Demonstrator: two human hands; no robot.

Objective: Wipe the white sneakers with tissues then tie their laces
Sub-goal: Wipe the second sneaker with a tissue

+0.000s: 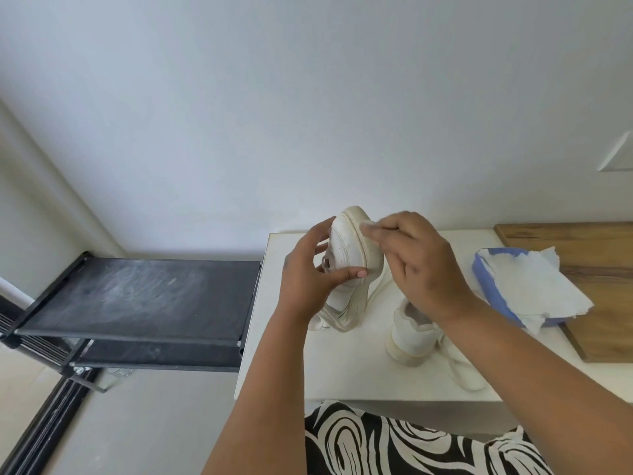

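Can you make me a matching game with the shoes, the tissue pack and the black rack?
Things:
1. held sneaker
2. other sneaker
3. tissue pack
4. black rack

Where:
A. left of the table
B. on the wooden board
C. standing on the table
D. in the left hand, wiped by the right hand

Pairs: 1-D, 2-C, 3-B, 4-A

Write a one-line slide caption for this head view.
Left hand steadies a raised white sneaker while right hand wipes its sole edge with tissue.
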